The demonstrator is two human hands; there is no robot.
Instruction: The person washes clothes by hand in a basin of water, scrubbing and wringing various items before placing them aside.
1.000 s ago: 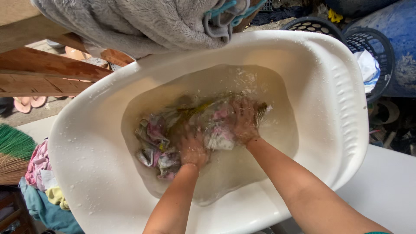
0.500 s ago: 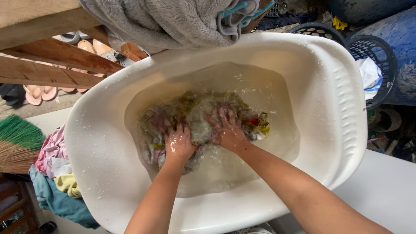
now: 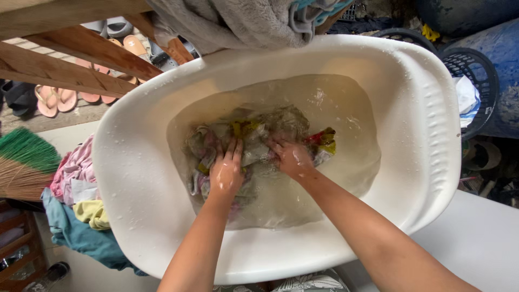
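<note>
Wet garment (image 3: 254, 143) seemingly lengthwise left-right

My left hand (image 3: 226, 174) and right hand (image 3: 292, 159) press on the wet cloth (image 3: 254, 138) in the middle of the big white tub (image 3: 427, 135). All around the cloth there is open water, most of it on the far side and the right. The tub walls stand high on every side. A grey blanket (image 3: 238, 21) hangs over the far rim, so going that way is blocked. Brown wood beams (image 3: 70, 59) cross at the far left. A heap of clothes (image 3: 75, 200) lies just beside the tub on the left.
</note>
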